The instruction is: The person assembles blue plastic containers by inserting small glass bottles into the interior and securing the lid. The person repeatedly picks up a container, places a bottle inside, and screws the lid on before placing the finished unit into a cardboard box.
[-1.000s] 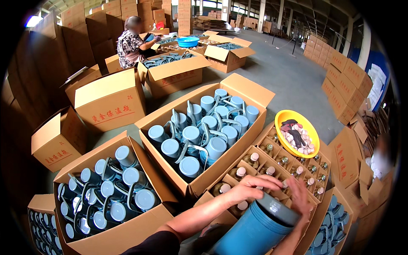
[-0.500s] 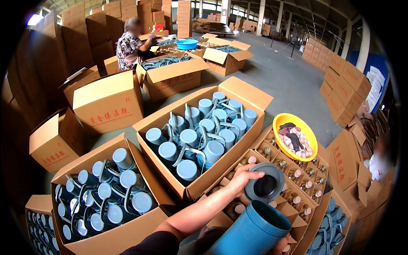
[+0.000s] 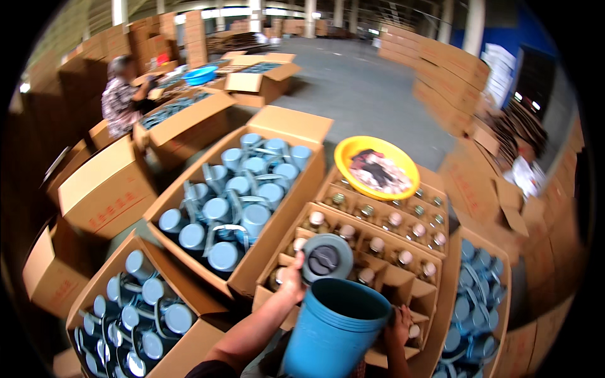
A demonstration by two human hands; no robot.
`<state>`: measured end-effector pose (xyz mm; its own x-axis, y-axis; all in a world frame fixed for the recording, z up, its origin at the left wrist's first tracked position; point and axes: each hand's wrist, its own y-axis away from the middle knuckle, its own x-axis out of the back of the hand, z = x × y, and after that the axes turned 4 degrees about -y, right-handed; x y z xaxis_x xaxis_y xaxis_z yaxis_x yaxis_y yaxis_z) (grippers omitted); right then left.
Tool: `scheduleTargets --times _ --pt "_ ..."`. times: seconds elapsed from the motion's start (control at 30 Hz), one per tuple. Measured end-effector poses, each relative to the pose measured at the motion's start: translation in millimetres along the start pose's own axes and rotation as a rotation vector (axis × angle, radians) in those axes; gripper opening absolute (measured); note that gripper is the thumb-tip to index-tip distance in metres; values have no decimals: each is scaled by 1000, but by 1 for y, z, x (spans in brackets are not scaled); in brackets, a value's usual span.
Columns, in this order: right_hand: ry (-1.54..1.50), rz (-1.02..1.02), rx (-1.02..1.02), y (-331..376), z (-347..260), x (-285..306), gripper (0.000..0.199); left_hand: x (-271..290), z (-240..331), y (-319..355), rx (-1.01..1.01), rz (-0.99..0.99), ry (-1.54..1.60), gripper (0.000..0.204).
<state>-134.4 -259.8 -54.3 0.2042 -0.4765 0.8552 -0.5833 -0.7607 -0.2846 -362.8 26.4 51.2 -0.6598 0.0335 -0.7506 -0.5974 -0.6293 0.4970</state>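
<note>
My left hand [image 3: 293,282] grips the edge of a round grey-blue flask cap [image 3: 341,258] with a black centre, holding it just above and behind a blue flask casing [image 3: 334,337]. The casing is an open cylinder with a ridged rim, standing slightly tilted in front of me with its dark mouth facing up. My right hand [image 3: 397,324] is closed against the casing's right side near the rim, its fingers partly in view. Beyond both hands, a divided carton [image 3: 421,293] holds glass flask liners [image 3: 377,245], several with pale pink tops.
A yellow basin [image 3: 343,165] with small pale pieces and dark cloth sits on the far cartons. Open boxes of blue flasks stand left [image 3: 189,314], centre-left [image 3: 151,217] and right [image 3: 501,302]. Another person [image 3: 120,101] works at the far left; stacked cartons [image 3: 450,75] stand far right.
The view has swung right, so the boxes appear farther left. The casing stands more upright, and the cap remains in my left hand. More of my right hand shows beside the casing.
</note>
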Motion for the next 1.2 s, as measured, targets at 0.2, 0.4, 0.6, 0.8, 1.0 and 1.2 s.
scheduleTargets --times 0.2,0.4,0.6,0.8,1.0,1.2 --pt "-165 182 -152 -15 -4 25 36 19 -1 21 216 -238 26 67" --pt "-173 348 -277 -18 11 62 30 54 -7 16 274 -177 -201 69" --pt "32 -3 -452 1 29 49 36 61 -16 23 277 -168 -302 68" --pt "71 -207 -362 1 25 55 60 55 -21 27 256 -192 -359 68" --pt "37 -92 -165 -20 -16 100 66 45 -29 33 217 -247 -402 68" --pt "131 134 122 -81 -117 249 54 -4 -57 28 186 -422 -475 68"
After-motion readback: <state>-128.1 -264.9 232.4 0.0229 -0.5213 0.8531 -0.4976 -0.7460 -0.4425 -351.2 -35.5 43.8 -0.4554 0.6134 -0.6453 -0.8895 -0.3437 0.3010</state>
